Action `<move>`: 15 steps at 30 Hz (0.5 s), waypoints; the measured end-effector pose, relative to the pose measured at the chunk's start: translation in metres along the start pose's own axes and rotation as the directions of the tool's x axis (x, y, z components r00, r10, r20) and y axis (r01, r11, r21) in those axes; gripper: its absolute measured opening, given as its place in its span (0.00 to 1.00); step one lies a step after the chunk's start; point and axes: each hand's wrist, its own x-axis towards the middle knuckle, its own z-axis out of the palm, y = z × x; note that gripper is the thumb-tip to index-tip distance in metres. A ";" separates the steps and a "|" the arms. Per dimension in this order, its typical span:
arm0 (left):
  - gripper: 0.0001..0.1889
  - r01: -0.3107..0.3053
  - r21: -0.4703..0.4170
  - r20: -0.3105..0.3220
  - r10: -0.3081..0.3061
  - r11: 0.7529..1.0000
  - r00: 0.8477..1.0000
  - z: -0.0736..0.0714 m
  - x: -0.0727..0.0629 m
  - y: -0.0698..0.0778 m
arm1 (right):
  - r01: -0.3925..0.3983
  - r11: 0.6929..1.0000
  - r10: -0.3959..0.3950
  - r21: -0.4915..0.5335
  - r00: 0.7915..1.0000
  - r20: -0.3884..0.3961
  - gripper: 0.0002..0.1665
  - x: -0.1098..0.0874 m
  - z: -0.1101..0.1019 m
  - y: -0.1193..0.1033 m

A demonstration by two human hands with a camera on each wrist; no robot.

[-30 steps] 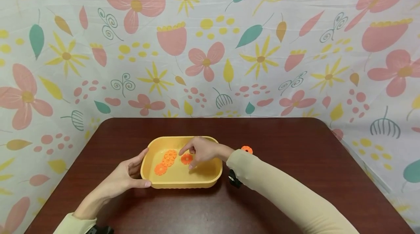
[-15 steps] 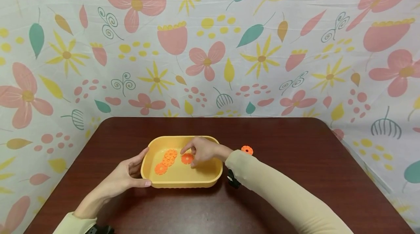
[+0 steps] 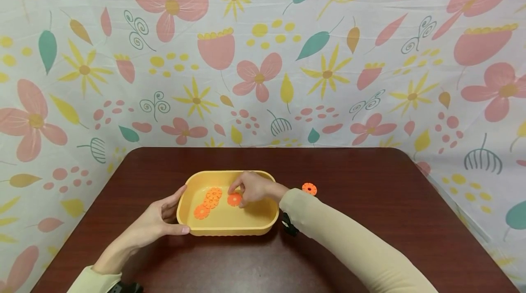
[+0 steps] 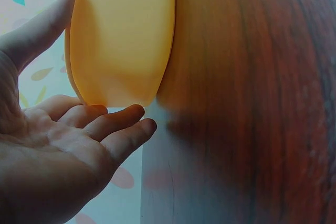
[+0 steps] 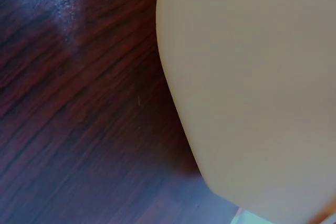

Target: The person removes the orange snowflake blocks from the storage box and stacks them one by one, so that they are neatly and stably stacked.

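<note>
A yellow tray [image 3: 228, 231] stands on the table, with several orange notched discs inside. My left hand [image 3: 149, 227] holds its left end, the thumb on the near rim and the fingers along the end wall. The left wrist view shows those fingers against the tray [image 4: 123, 40]. Inside the tray, my right hand [image 3: 255, 187] is over a lone orange disc [image 3: 234, 200], index finger and thumb beside its edges; whether they touch it is unclear. Three more discs [image 3: 211, 202] lie to the left, partly overlapping. The right wrist view shows no fingers.
Another orange disc [image 3: 309, 188] lies on the dark wooden table [image 3: 361, 170], right of the tray and close to the right sleeve [image 3: 341, 233]. A patterned cloth [image 3: 263, 115] hangs behind the table's far edge.
My right index finger and thumb have drawn closer to the lone disc and to each other. The right forearm has shifted slightly left. My left hand stays on the tray.
</note>
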 end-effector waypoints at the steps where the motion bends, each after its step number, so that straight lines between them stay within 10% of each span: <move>1: 0.57 -0.001 -0.002 0.003 0.001 1.000 1.000 0.000 0.000 0.000 | 0.004 1.000 -0.004 -0.007 1.000 0.002 0.24 0.000 0.001 0.000; 15: 0.57 0.005 -0.009 0.008 -0.005 1.000 1.000 -0.001 0.001 -0.001 | 0.069 0.996 -0.070 0.051 0.997 0.032 0.25 0.005 0.013 -0.009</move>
